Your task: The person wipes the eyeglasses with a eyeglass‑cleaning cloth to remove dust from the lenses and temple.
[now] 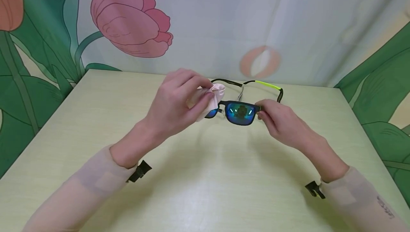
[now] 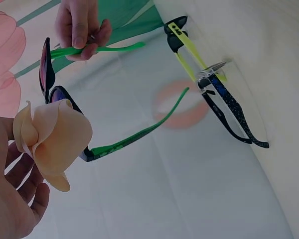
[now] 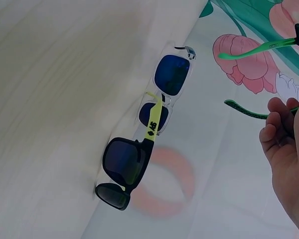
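A pair of black sunglasses [image 1: 241, 113] with blue-green mirrored lenses is held up above the table. In the left wrist view its temples show green. My right hand [image 1: 285, 121] pinches it at the right hinge and temple. A thin pale pink cloth [image 1: 217, 91] is gripped between the thumb and fingers of my left hand [image 1: 174, 102]. It is folded over the left lens, and most of that lens is hidden. The left wrist view shows the cloth [image 2: 60, 132] bunched around the frame, my left hand [image 2: 15, 189] beside it.
Two other pairs rest at the table's back edge: clear-framed sunglasses [image 3: 173, 74] with dark speckled temples, and black sunglasses [image 3: 124, 162] with yellow temples. They lie close together. Behind the pale table [image 1: 224, 189] hangs a flower-printed curtain [image 1: 205, 22].
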Tool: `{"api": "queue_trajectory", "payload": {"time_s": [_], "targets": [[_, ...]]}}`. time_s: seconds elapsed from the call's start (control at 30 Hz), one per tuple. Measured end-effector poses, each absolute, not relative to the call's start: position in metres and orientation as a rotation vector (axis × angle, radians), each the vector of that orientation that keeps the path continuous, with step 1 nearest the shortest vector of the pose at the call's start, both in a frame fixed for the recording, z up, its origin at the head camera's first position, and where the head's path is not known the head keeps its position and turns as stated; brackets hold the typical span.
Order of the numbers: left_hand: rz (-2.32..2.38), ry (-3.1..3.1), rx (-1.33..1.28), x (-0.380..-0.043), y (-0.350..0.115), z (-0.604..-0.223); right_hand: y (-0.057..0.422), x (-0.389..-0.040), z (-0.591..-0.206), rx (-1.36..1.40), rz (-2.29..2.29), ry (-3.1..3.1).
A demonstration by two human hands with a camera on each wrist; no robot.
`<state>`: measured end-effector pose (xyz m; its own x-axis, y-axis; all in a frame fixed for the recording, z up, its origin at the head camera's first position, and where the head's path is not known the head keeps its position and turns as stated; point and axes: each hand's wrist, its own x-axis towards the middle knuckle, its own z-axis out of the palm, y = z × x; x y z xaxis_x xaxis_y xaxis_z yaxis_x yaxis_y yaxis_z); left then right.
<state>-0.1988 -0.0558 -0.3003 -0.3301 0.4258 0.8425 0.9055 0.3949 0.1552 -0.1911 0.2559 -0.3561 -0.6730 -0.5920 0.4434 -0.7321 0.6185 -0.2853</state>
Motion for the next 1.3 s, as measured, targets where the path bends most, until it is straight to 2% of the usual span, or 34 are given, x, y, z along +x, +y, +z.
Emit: {"api": "queue_trajectory", "payload": {"time_s": [0.33,0.77,1.3], "targets": [[-0.805,-2.014,-1.248,-0.198,-0.046,-0.305,0.253,-0.191,-0.355,1.073,0.637,-2.538],[-0.815,-2.381,-1.462,-0.202,-0.059,-0.303,0.259,-0.192,-0.355,1.162,0.628,-2.412],[-0.897,-2.363,-1.526,-0.205,-0.058,-0.315,0.261,-0.196,-0.360,1.268,0.623,-2.311]]}}
